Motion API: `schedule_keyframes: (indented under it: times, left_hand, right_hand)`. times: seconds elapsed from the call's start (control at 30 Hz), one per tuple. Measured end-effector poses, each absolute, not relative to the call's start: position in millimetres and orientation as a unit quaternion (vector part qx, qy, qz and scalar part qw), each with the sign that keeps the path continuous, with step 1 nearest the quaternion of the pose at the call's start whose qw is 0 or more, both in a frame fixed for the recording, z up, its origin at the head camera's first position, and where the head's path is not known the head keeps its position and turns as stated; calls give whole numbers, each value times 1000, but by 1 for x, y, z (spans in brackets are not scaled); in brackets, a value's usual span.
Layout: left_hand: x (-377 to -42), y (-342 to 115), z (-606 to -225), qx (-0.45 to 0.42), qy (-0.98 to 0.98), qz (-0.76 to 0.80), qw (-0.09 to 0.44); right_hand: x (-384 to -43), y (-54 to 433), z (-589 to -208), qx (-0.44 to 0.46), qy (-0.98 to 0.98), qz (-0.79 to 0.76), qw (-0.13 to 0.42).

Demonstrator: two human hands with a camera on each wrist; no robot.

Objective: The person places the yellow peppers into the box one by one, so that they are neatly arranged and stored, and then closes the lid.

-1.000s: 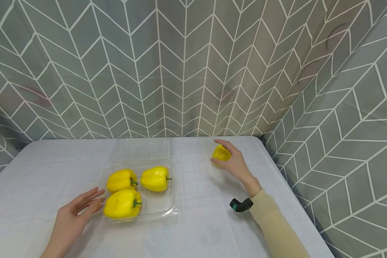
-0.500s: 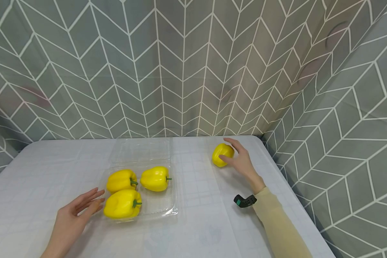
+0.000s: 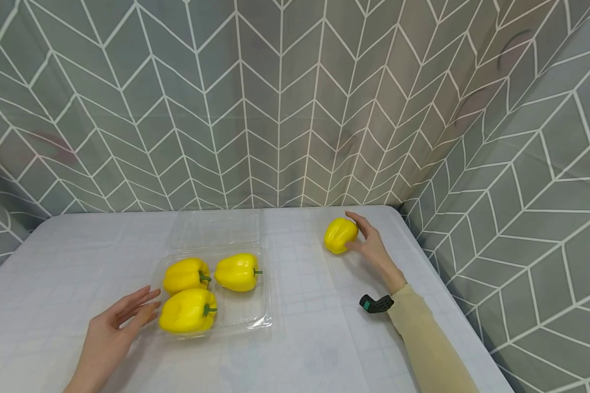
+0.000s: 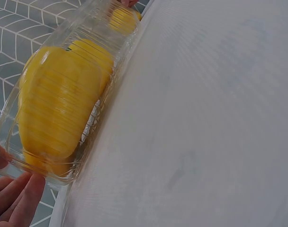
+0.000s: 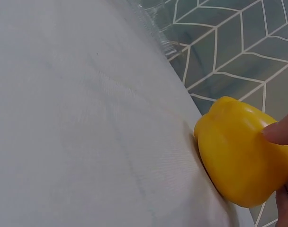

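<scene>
In the head view, several yellow bell peppers are on the table. Three lie in a clear plastic clamshell box (image 3: 243, 311): a rear-left pepper (image 3: 183, 274), a front-left pepper (image 3: 187, 311) and a right-hand pepper (image 3: 237, 272). My left hand (image 3: 113, 330) rests its loosely straight fingertips against the box's left edge. Another bell pepper (image 3: 341, 236) lies on its side at the back right. My right hand (image 3: 373, 248) holds it from the right, with the thumb (image 5: 281, 132) on its side and the fingers bent behind, partly hidden. Its stem is out of sight.
The box's lid (image 3: 216, 229) lies folded back toward the rear edge. A white cloth covers the table (image 3: 305, 338). A patterned curtain (image 3: 260, 109) hangs close behind and along the right side. A black wrist-camera mount (image 3: 376, 304) juts from the right wrist.
My right hand has shifted slightly right and round the far pepper, which has turned and shows more of its side. The left hand and the box have stayed put.
</scene>
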State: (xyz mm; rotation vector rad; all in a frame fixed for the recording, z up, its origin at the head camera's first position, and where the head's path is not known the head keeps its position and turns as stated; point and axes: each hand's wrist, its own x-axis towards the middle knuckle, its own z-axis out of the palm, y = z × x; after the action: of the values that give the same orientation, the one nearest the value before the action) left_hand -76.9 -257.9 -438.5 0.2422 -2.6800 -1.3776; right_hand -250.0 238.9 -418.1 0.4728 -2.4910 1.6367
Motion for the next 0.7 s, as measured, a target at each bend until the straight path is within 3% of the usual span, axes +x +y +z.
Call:
schedule_keyframes:
  times: [0.17,0.47,0.7]
  left_hand:
    - [-77,-258,-439,70,-885,-455,72]
    - [-77,-259,-439,66,-882,-460,76]
    - [-77,-258,-439,70,-884,-457,75]
  right_hand:
    - [-241,233,-405,164,-823,542,46]
    - [-254,236,-429,139,-835,530,49]
    - [-249,231,-422,135,-843,518,52]
